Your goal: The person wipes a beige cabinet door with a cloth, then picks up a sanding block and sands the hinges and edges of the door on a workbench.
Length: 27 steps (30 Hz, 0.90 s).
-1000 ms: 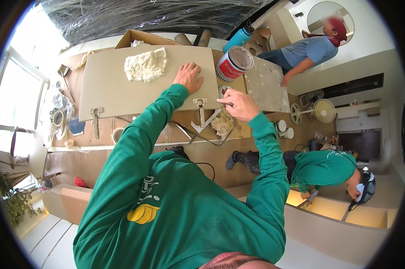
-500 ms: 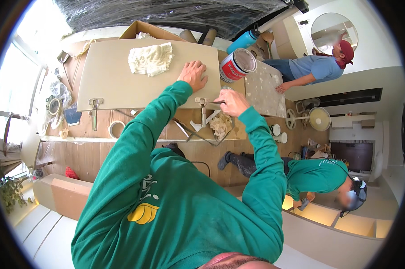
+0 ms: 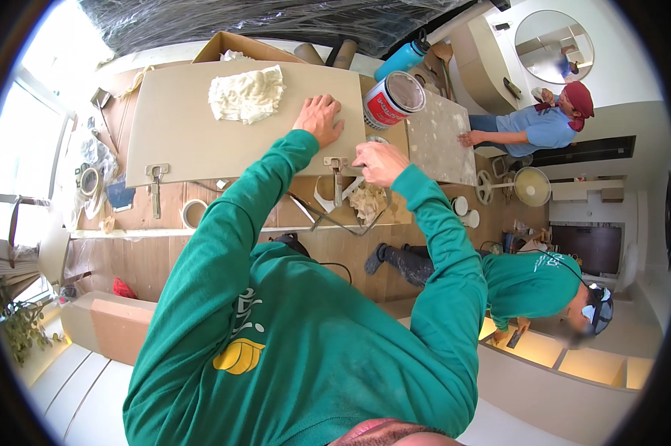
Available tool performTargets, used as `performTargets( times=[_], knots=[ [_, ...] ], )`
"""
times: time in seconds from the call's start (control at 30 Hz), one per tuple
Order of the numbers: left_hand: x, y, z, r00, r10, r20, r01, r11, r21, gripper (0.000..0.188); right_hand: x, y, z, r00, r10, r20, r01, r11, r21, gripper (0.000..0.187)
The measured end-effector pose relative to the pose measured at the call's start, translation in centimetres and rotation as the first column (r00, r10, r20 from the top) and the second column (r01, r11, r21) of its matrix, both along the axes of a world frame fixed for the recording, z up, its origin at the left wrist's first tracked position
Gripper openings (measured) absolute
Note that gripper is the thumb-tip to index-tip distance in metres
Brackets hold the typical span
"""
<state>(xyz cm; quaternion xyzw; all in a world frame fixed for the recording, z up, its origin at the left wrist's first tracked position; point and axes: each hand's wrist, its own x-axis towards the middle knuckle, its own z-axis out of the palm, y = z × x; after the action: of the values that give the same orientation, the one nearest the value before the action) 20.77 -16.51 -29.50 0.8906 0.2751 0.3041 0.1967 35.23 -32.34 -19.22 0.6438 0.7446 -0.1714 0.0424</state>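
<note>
Head view, beige panel [image 3: 179,126] under flattened left hand [image 3: 320,120], curled right hand [image 3: 381,163] alongside, grip unclear

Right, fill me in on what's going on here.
A person has the left hand resting on a beige panel. The curled right hand is at its right edge, near a metal hinge; anything in its grip is hidden. A crumpled cream cloth lies on the panel; a large can stands past that edge. One co-worker stands nearby; another bends over lit compartments.

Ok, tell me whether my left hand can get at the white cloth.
Probably yes: your left hand rests on the same panel, close by the white cloth, with nothing standing between them.
</note>
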Motion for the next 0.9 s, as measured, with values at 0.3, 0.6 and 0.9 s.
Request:
performTargets(
  times=[0.3,0.6,0.9],
  knots=[
    [0.0,0.4,0.2,0.999,0.001,-0.041,-0.002,1.0,-0.022,0.036,-0.6,-1.9,1.7,0.993,0.101,-0.055,-0.096,0.992,0.088,0.029],
    [0.4,0.5,-0.2,1.0,-0.006,0.028,0.006,1.0,-0.024,0.031,3.9,-4.4,-2.3,0.347,-0.691,-0.634,0.493,0.71,-0.504,0.033],
    [0.2,0.2,0.0,1.0,-0.005,0.007,0.005,1.0,-0.03,0.03,4.2,-5.9,-8.2,0.044,-0.766,-0.641,0.465,0.584,-0.666,0.024]
  ],
)
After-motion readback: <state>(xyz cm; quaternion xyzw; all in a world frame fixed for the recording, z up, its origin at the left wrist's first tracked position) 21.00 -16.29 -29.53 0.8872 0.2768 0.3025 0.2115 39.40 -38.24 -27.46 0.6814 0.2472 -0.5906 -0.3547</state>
